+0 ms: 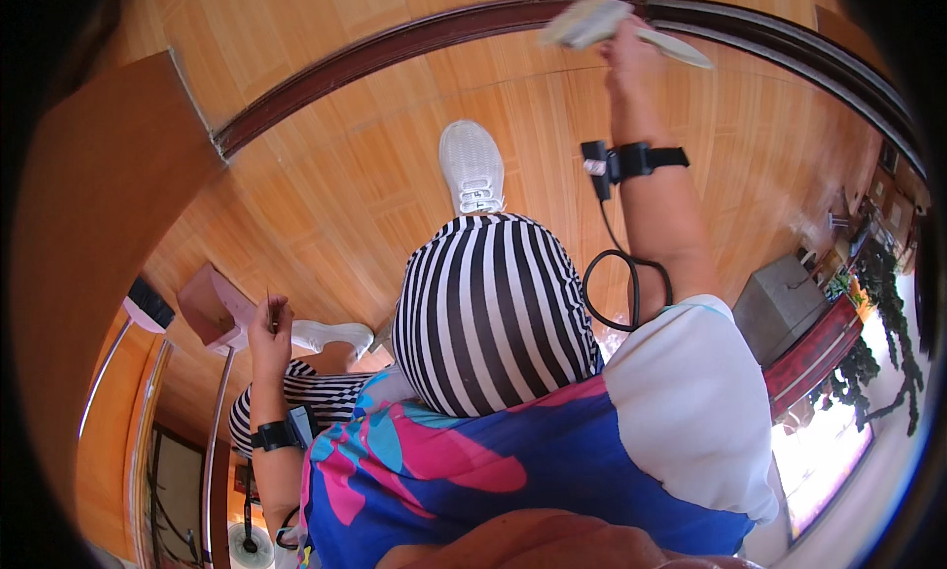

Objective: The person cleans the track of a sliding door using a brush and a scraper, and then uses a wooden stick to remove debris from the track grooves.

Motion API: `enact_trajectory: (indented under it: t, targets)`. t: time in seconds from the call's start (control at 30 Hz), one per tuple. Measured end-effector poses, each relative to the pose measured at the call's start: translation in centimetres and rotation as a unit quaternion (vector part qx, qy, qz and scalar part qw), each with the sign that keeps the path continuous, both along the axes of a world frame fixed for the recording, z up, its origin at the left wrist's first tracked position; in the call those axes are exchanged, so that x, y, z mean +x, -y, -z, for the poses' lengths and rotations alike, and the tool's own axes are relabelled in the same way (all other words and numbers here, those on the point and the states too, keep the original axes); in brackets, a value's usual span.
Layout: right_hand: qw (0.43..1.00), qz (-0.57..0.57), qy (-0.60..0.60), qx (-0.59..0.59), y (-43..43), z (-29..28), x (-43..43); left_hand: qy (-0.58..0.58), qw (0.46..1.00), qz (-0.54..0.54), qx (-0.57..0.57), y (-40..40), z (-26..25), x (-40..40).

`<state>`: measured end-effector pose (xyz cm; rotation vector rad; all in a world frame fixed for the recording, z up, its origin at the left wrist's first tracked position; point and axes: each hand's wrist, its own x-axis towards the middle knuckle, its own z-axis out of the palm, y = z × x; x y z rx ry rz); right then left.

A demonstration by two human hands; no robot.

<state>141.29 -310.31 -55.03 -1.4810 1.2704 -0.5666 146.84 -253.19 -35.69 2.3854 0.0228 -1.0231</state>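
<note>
My right hand (629,55) grips the pale handle of a flat, wide paintbrush-like brush (592,23). The brush lies against or just over the dark sliding-door track (444,33) at the far side, and it looks blurred. On the left, my left hand (272,325) is raised with its fingers closed on a thin flat piece (269,303), seen nearly edge-on and too small to name. Below that hand stands a pink long-handled dustpan (203,295). Each wrist wears a black strap with a device and a cable.
A broom (150,306) with black bristles stands beside the dustpan. A brown door panel (118,147) rises at the left. My white shoe (472,162) rests on the wood-patterned floor (355,192). At the right are a grey box (777,303) and a dark plant (880,273).
</note>
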Motion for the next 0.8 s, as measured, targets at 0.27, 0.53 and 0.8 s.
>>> enact_trajectory:
  t: [0.27,0.53,0.8]
  targets:
    - [0.973,0.210,-0.063,0.073,5.2,-0.7,0.9,-0.032,0.999,0.019,0.017,0.7,-0.3,-0.2]
    - [0.973,0.229,0.009,0.009,6.1,0.6,0.7,-0.025,0.998,0.041,0.028,0.0,-0.4,-0.3]
    - [0.980,0.035,-0.196,-0.001,2.2,3.1,1.8,-0.028,0.999,0.024,-0.001,-0.2,0.8,-0.4]
